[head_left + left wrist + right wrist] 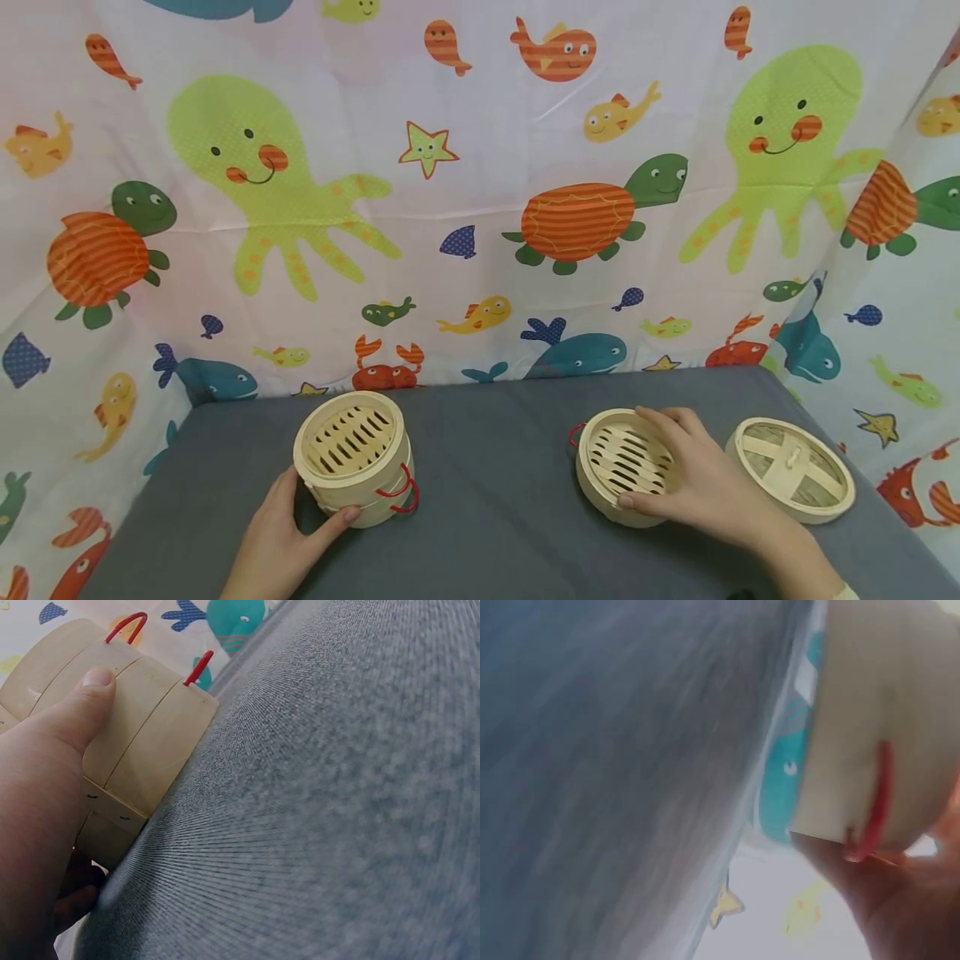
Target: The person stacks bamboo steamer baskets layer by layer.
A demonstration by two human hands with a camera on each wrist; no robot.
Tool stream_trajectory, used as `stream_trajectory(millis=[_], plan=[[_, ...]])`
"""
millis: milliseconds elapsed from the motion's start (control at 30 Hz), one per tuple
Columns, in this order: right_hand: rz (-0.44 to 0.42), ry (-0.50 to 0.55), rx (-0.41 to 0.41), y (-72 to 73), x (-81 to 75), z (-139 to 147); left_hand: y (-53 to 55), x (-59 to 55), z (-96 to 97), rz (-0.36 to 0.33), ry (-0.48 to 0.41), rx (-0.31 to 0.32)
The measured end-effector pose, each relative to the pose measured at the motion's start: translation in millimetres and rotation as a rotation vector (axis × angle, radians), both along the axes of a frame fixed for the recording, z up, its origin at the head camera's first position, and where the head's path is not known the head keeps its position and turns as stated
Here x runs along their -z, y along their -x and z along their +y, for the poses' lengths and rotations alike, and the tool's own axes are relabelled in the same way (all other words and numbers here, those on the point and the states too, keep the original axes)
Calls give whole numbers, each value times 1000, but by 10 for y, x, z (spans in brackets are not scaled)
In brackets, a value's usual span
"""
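On the left of the grey table stands a stack of bamboo steamer baskets (352, 458), slatted on top, with two red loops on its front right side. My left hand (288, 533) grips the stack, thumb at the front and fingers round its left side; in the left wrist view the thumb presses the stack's wall (142, 712). Right of centre, my right hand (690, 475) holds a single bamboo steamer basket (626, 458) by its right side, thumb at the near edge and fingers at the far rim. Whether this basket touches the table I cannot tell; the right wrist view is blurred.
A round bamboo steamer lid (791, 471) with a cross strip and small handle lies at the right, close by the right forearm. Grey cloth covers the table (495, 500). Behind it and along both sides hangs a white curtain (480, 125) printed with sea animals.
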State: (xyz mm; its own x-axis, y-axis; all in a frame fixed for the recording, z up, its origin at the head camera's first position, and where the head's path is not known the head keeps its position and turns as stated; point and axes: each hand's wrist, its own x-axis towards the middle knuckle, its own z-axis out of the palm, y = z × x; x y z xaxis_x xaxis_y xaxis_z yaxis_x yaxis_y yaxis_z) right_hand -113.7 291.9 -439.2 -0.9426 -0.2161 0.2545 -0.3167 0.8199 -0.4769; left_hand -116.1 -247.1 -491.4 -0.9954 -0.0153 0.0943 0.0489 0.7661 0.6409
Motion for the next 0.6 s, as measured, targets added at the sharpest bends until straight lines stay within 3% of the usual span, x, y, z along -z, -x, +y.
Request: stream_trajectory(millis=[267,600], plan=[[22,61,-89,199,-114,-392,0,19,7,11,21,-4],[33,166,-104,377,-272,-820,7,13,2,6,14,-11]])
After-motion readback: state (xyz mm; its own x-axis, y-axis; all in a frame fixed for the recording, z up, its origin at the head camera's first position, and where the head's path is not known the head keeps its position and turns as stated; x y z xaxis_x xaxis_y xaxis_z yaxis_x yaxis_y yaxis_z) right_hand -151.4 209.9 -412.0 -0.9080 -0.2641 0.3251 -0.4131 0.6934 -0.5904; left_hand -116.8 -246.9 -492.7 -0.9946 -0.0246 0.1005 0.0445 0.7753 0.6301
